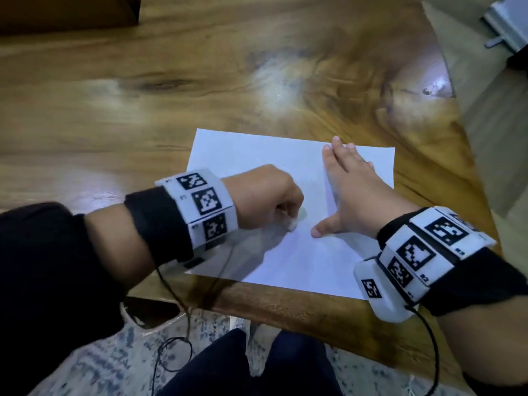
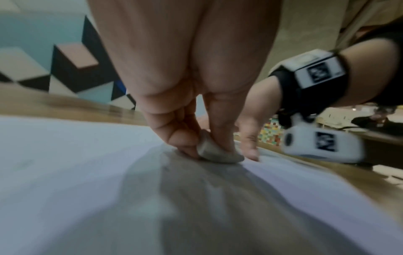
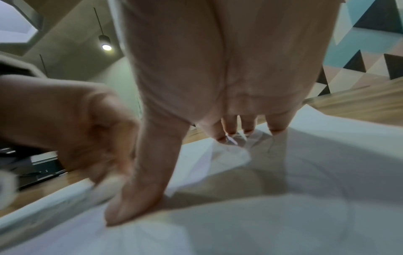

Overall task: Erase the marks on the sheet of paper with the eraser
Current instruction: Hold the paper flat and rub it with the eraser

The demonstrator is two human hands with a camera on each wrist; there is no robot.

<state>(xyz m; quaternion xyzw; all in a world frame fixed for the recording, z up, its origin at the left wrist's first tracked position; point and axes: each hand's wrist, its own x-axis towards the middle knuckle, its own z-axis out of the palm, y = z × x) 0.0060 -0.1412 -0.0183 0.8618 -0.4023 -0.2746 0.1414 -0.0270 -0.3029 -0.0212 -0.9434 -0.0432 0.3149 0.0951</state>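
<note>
On the left of the head view, the left hand is curled into a loose fist over the sheet of paper, its fingers pinching the eraser. The eraser sticks out below the fingertips, on the side toward the right hand, and its lower face touches the sheet. The left wrist view shows it better: a pale, worn, rounded eraser held between thumb and forefinger, lying nearly flat, its long axis running left to right in that view, its free end pointing toward the right hand's thumb. That view is blurred, and no marks on the sheet can be made out.

The sheet lies on the wooden bench, close to the near edge, long side running across the view and slightly skewed.

Further right, the right hand lies flat on the sheet, palm down, fingers straight and close together and pointing away from the person, thumb spread out toward the eraser. It holds nothing. In the right wrist view the fingertips press on the paper, which is creased beneath them.
</note>
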